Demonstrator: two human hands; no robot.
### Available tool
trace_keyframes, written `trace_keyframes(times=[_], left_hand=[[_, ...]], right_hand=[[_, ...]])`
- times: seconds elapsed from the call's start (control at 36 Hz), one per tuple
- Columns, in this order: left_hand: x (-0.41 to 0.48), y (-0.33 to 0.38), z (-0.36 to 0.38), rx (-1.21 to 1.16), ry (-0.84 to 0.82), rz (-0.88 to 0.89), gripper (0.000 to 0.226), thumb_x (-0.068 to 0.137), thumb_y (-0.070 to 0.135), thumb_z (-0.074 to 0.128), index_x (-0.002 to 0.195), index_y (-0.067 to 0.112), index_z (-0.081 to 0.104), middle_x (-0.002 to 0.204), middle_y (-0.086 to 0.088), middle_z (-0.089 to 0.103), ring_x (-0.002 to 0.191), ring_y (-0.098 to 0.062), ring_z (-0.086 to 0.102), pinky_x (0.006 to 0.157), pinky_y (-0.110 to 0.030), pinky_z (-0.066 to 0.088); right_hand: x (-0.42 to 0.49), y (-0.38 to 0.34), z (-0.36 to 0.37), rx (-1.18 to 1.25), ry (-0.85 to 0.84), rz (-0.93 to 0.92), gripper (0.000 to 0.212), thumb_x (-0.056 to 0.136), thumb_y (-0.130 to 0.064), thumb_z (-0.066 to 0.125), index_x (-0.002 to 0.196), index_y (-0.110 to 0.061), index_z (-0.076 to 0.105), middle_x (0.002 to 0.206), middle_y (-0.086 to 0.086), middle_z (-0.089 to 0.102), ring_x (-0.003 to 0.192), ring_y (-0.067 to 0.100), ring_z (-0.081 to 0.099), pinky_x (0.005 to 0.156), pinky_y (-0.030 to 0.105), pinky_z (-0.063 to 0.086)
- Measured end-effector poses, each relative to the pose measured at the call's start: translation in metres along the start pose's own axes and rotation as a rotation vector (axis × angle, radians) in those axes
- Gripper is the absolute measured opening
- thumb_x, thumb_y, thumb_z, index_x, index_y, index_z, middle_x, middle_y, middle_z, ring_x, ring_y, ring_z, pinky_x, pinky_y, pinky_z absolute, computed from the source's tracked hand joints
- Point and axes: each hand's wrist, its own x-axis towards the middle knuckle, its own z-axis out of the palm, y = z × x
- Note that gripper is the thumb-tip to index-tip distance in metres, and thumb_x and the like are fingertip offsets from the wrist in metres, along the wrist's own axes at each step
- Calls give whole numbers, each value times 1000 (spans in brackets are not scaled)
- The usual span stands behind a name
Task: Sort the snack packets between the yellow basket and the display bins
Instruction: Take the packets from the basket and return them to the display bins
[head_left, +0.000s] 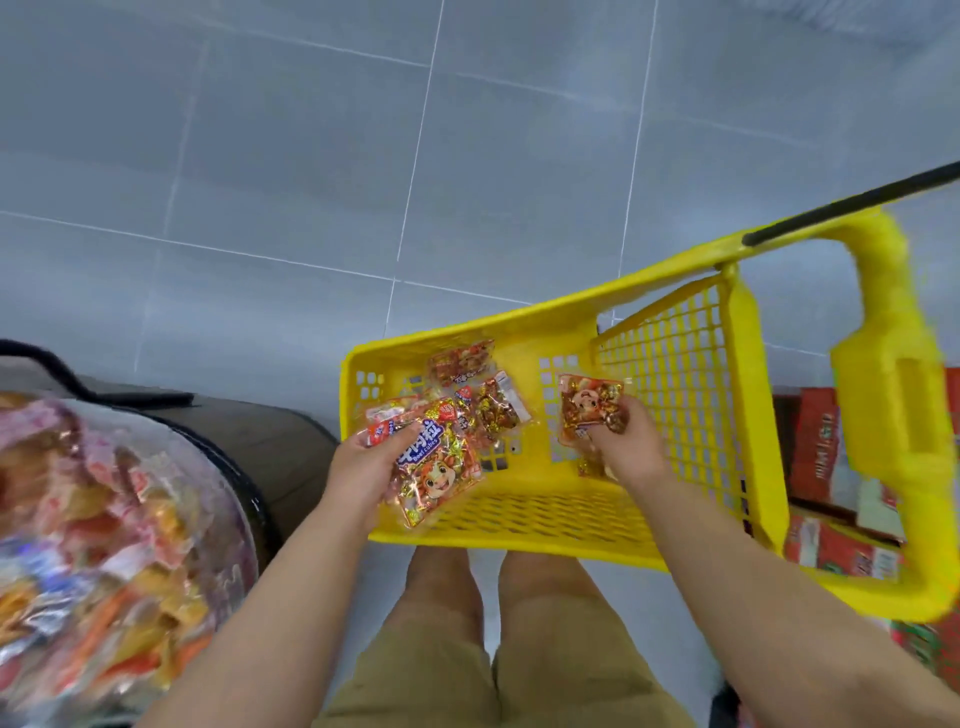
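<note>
Head view, Sam. Far left?

Display bin, Jo. Clear wall, heaped high with snack packets, all blurry. Can't read any.

Next along?

Left hand, over the near left corner of the yellow basket. Fingers curled round a little bunch of packets. Biggest one on top: the beef cubes packet, gold and red, with a cartoon face.

Inside the basket?

A few loose packets lying on the mesh bottom, up by the far wall. Lots of bare bottom showing too.

Further right?

Right hand, down inside the basket. Thumb and fingers pinching a small pig packet, held up off the bottom. Maybe one more tucked under it; too hard to tell.

So, how far along?

Partway, at a guess. Bin piled full, only a few left in the basket. Still to do: put down the held ones, then pick through the last few. Which way to carry them, bin or basket? Can't tell.

Floor and room?

Grey floor tiles with thin pale lines. Basket just past the knees, black handle bar poking out at the top right. Red boxes stacked low on the far right. Tan shorts at the very bottom.
</note>
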Motion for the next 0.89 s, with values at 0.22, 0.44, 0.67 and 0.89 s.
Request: trace_keyframes(times=[0.22, 0.44, 0.67, 0.89], left_hand=[[-71, 28, -26, -48, 16, 123, 34, 70, 19, 83, 99, 7, 69, 93, -19, 73, 87, -36, 69, 81, -59, 54], [-137, 28, -43, -254, 107, 311, 15, 78, 14, 77, 89, 11, 68, 76, -4, 75, 70, -21, 71, 77, -42, 57], [-195, -28, -62, -516, 233, 372, 51, 78, 24, 77, 124, 15, 56, 107, -2, 72, 91, -20, 71, 71, -39, 59], [-255, -80, -123, -694, 359, 414, 54, 63, 32, 83, 110, 20, 58, 101, -2, 71, 85, -20, 71, 69, -37, 59]], right_hand=[[-82, -21, -46, 359, 31, -47, 33, 85, -5, 65, 117, -11, 57, 107, 7, 61, 85, 14, 59, 76, 32, 49], [-123, -96, -103, 761, -130, -217, 44, 84, -1, 65, 124, -10, 49, 109, 9, 61, 87, 13, 61, 69, 20, 49], [-167, -144, -106, 749, -556, -282, 30, 80, 12, 61, 98, -11, 57, 88, 8, 70, 72, 14, 68, 58, 20, 54], [-240, -154, -40, 657, -795, -217, 7, 89, -9, 60, 95, -11, 62, 75, 3, 74, 62, 16, 70, 47, 31, 54]])
